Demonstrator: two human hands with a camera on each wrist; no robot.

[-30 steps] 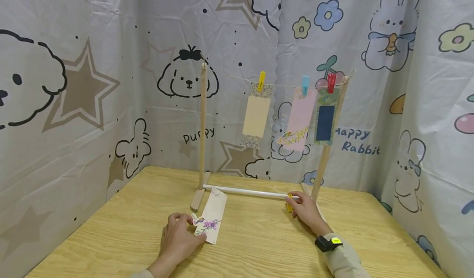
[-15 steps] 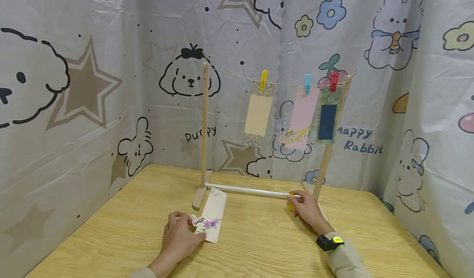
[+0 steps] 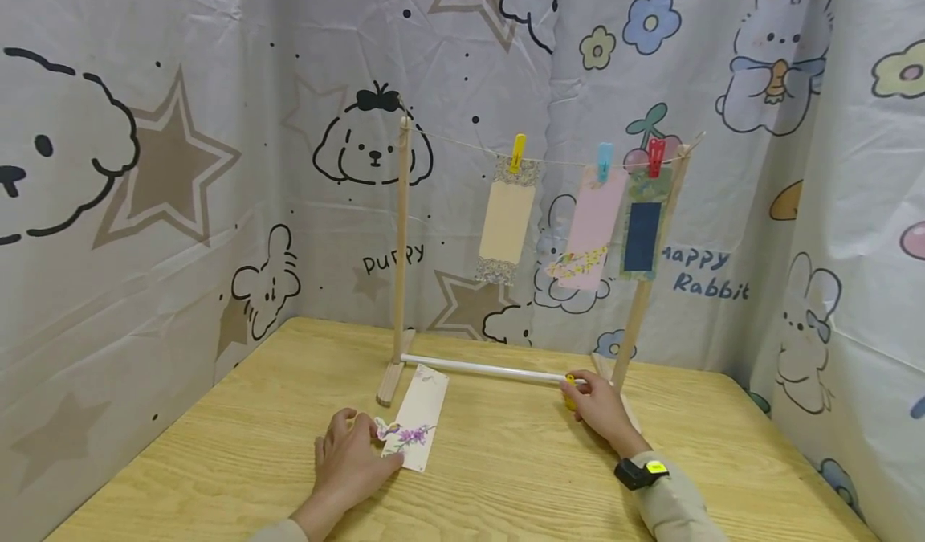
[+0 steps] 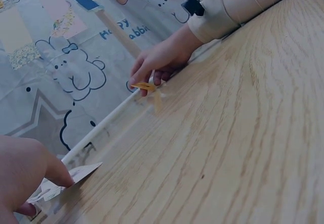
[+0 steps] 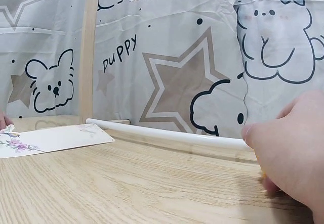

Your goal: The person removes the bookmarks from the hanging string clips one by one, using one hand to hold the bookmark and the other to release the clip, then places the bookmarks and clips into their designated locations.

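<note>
A cream bookmark (image 3: 425, 401) with a purple flower print lies at the table's front left, slanting away. My left hand (image 3: 352, 458) holds it by its lower left edge, thumb and fingers bent around the bird-shaped cutout there. In the left wrist view the bookmark (image 4: 76, 176) shows at a tilt beneath a finger. On the right, my right hand (image 3: 598, 409) pinches a yellow clothespin (image 3: 570, 393) low over the table, beside the right end of the white rod (image 3: 491, 369). From the right wrist, the hand (image 5: 291, 153) hides most of that clothespin.
A wooden stand with a left post (image 3: 401, 245) and a right post (image 3: 636, 325) carries a string. Clipped to it hang a cream bookmark (image 3: 507, 222), a pink bookmark (image 3: 594, 221) and a green-and-blue bookmark (image 3: 641, 237). Printed curtains enclose the wooden table (image 3: 491, 478).
The head view has shifted slightly, so the stand sits a little further right and higher in it. Both hands keep their hold in nearly the same place.
</note>
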